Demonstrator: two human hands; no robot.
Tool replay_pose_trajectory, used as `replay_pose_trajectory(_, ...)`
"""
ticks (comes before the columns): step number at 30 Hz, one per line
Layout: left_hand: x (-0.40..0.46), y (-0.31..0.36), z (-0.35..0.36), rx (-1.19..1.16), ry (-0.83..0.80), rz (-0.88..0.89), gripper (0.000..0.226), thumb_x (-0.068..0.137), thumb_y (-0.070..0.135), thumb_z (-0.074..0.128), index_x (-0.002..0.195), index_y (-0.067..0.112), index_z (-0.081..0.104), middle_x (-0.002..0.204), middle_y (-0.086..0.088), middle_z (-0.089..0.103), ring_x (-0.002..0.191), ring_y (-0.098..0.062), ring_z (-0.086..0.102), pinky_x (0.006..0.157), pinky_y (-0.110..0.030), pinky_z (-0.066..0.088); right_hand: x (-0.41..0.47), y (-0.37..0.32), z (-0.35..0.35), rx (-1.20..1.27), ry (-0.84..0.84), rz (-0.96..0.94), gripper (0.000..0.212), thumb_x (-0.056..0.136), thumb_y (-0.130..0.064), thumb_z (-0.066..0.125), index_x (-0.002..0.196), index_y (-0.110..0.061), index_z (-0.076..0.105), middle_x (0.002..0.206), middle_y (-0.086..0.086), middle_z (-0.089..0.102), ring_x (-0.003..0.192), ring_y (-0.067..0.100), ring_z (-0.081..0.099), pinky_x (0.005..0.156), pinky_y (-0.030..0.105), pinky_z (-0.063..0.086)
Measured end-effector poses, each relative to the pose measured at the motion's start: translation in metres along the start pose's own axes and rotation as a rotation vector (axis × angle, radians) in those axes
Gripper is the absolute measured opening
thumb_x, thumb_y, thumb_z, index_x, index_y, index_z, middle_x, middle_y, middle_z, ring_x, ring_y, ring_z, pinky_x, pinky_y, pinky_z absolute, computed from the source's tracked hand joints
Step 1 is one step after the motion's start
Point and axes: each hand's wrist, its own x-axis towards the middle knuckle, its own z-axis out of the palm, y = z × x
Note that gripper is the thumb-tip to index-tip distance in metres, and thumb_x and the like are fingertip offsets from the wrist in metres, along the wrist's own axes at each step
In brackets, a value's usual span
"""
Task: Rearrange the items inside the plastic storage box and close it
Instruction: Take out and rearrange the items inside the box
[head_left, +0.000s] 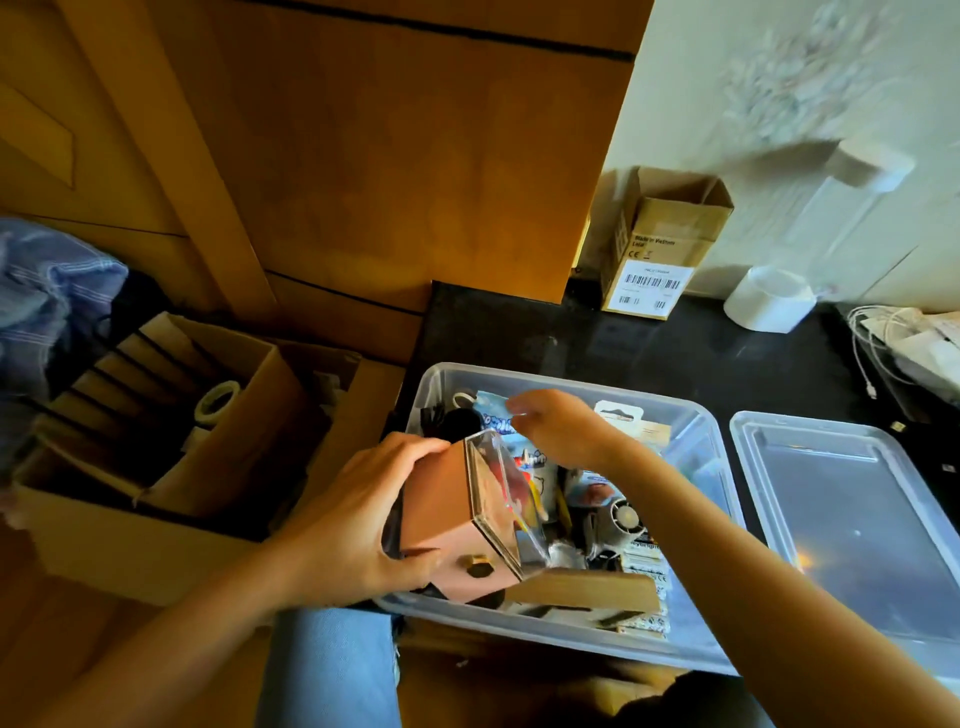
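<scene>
Dark and glossy, the bench (701, 353) sits in a corner between a wooden cabinet (363, 156) and a pale wall. On it stands the clear plastic storage box (691, 421), open and crowded with small packets, a little fan and other bits too jumbled to name. Its lid (841, 519) lies flat on the bench just to the right of the box, touching or nearly so.

The left hand (353, 519) grips a small pink-brown case with a clear front (457, 514), fingers curled round its back, holding it tilted over the near left corner of the box. The right hand (561, 428) reaches across into the far part of the box, fingers bent down onto a blue printed packet (493, 415) (whether it pinches the packet or only touches it, I cannot tell).

Behind the box stand an open cardboard carton with a barcode label (660, 244) and a white roll (769, 299). Off to the left, lower down, a larger cardboard box (156, 467) holds a roll of tape (218, 402).
</scene>
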Motion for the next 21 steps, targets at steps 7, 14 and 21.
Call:
replay_pose_trajectory(7, 0.02, 0.012, -0.009, -0.176, 0.166, -0.04, 0.059, 0.081, 0.071, 0.039, 0.126, 0.033, 0.046, 0.132, 0.02, 0.035, 0.124, 0.005, 0.037, 0.103, -0.023, 0.035, 0.001, -0.017, 0.02, -0.185, 0.249, 0.104, 0.037, 0.092, -0.027, 0.054, 0.126, -0.012, 0.05, 0.123, 0.009, 0.055, 0.1, 0.026, 0.059, 0.067, 0.028, 0.044)
replay_pose_trajectory(14, 0.087, 0.019, -0.022, 0.036, 0.344, -0.148, 0.021, 0.096, 0.015, 0.048, 0.109, 0.02, 0.063, 0.118, 0.003, 0.053, 0.1, -0.011, 0.055, 0.079, -0.021, 0.044, -0.009, -0.011, 0.03, -0.193, 0.178, 0.159, 0.038, 0.094, -0.035, 0.049, 0.128, -0.018, 0.049, 0.126, 0.008, 0.052, 0.112, 0.024, 0.05, 0.077, 0.027, 0.043)
replay_pose_trajectory(21, 0.122, 0.018, -0.014, 0.419, 0.163, -0.194, 0.034, 0.093, 0.006, 0.048, 0.116, 0.024, 0.065, 0.117, -0.002, 0.066, 0.103, -0.024, 0.062, 0.081, -0.032, 0.05, -0.012, -0.01, 0.026, -0.219, 0.095, 0.102, 0.026, 0.096, -0.025, 0.046, 0.115, -0.011, 0.057, 0.114, 0.01, 0.061, 0.092, 0.02, 0.056, 0.077, 0.027, 0.045)
